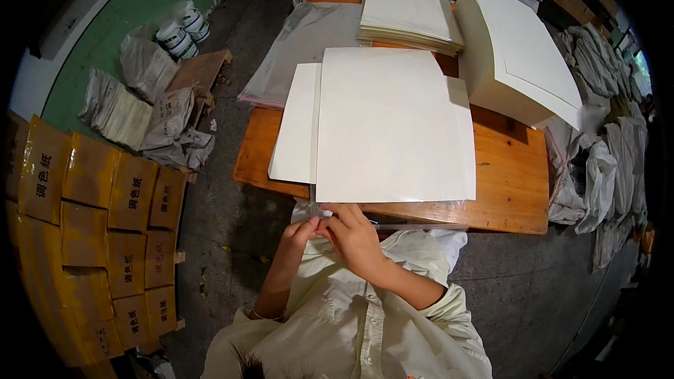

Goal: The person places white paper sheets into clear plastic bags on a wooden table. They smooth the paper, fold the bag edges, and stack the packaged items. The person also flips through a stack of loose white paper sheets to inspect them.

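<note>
At the near edge of the table, my left hand (296, 237) and my right hand (353, 237) meet with fingers pinched together. They grip the near left corner of a clear plastic bag (421, 219), whose edge hangs past the table. A small white bit shows between the fingertips; what it is I cannot make out. Just beyond my hands, large cream paper sheets (390, 126) lie flat, seemingly inside the bag. Another cream sheet (293, 126) sticks out from under them on the left.
On the wooden table (516, 175), a paper stack (411, 10) lies behind and a tall curved stack (516, 49) stands right. Clear plastic bags (305, 49) lie far left. Taped cartons (126, 231) rise at left, near white buckets (182, 31). Grey sacks (618, 161) are heaped right.
</note>
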Tool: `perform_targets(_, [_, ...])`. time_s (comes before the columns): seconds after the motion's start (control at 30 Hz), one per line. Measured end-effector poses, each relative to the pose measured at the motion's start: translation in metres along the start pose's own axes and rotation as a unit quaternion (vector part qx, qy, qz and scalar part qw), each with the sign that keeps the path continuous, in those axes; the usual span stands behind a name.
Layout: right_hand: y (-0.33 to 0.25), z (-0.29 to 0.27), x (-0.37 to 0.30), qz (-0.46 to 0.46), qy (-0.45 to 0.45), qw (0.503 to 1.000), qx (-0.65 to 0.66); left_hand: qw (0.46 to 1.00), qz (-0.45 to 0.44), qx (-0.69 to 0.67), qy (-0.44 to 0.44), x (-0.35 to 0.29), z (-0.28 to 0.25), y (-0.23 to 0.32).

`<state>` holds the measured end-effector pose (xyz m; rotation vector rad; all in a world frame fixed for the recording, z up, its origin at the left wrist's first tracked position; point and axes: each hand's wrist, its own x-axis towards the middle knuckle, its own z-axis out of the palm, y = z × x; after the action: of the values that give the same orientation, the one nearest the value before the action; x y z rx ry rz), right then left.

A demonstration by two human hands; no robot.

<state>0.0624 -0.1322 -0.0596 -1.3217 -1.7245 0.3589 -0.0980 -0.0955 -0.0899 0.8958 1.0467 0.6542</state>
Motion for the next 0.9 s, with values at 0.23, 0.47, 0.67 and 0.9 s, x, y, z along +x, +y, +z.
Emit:
perform_targets(0.23, [0.0,-0.003,-0.001,-0.028,-0.049,0.998,0.01,0.998,0.023,0.034,0.037,0.002,-0.001,0.001])
perform_targets(0.47, [-0.005,-0.005,0.002,0.006,0.039,0.999,0.031,0.995,0.007,0.103,0.016,-0.005,0.004,0.038])
perform_targets(0.67, [-0.005,0.002,0.002,0.018,0.033,0.999,0.008,0.999,-0.011,0.046,-0.026,-0.001,-0.014,0.007])
perform_targets(0.9, [-0.006,-0.001,-0.001,0.027,0.032,0.999,0.009,0.995,0.01,0.094,-0.027,-0.007,-0.005,0.013])
